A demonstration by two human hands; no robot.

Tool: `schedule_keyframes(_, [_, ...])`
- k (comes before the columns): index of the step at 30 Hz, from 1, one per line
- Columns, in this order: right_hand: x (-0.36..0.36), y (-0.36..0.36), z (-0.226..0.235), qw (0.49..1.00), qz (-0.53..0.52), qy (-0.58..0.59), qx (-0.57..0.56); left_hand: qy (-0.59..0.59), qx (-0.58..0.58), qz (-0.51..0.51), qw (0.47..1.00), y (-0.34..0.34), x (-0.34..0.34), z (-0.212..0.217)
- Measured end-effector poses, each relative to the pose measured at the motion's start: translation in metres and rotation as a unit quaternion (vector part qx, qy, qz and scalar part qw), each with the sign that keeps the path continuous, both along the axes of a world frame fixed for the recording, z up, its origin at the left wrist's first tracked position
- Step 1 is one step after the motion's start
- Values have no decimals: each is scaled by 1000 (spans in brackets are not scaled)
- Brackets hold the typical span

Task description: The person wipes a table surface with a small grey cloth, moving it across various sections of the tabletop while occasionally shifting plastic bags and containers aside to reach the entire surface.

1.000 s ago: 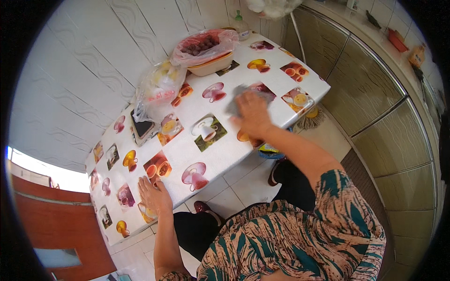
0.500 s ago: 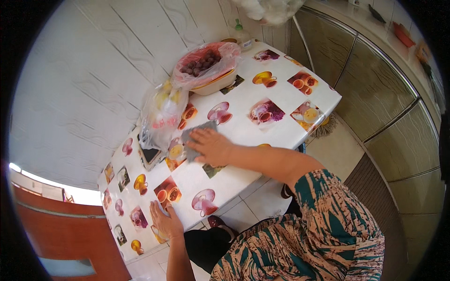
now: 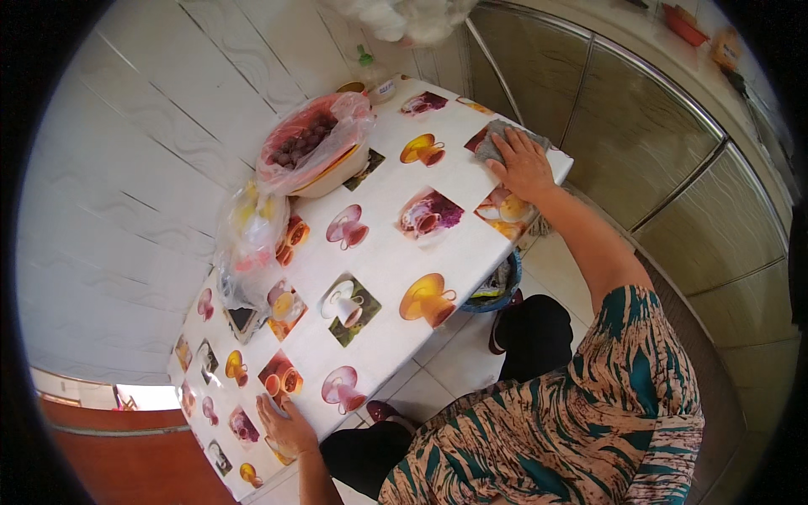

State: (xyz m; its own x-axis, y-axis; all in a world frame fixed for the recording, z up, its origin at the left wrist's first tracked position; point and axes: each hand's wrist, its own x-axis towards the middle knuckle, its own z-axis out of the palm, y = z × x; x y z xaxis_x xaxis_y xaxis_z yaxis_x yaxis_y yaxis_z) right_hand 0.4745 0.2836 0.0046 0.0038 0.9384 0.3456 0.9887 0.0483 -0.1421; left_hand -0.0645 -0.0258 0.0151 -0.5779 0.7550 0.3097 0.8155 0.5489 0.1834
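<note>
My right hand (image 3: 526, 168) presses a grey cloth (image 3: 490, 150) onto the tabletop near the far right corner, with the fingers stretched over it. Under it is a white tablecloth (image 3: 383, 252) printed with coloured cups and saucers. My left hand (image 3: 289, 429) lies flat at the near left edge of the table, fingers extended, holding nothing.
Along the wall stand a basin (image 3: 332, 175) of dark grapes in a pink-lined bag, a clear plastic bag (image 3: 252, 223) with yellow things, a dark-screened device (image 3: 242, 321) and a green-topped bottle (image 3: 379, 80). A blue bucket (image 3: 510, 295) sits below the table; cabinets (image 3: 640, 118) curve along the right.
My right hand has slid the grey cloth from the middle of the table to its far right corner. My left hand stays on the near edge. The view has shifted to the right.
</note>
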Motion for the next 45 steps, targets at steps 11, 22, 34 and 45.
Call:
schedule_keyframes(11, [-29, -94, 19, 994, 105, -12, -5, -6, -45, 32, 998, 5, 6, 6])
schedule_keyframes(22, [-99, 54, 6, 972, 233, -19, -14, -24, -56, 24, 998, 3, 3, 12])
schedule_keyframes(34, [-136, 185, -4, 970, 227, -68, -63, -23, -79, -3, 997, 10, 8, 22])
schedule_keyframes(45, [-59, 190, -4, 992, 82, -57, -71, -32, -31, -36, 998, -6, -8, 5])
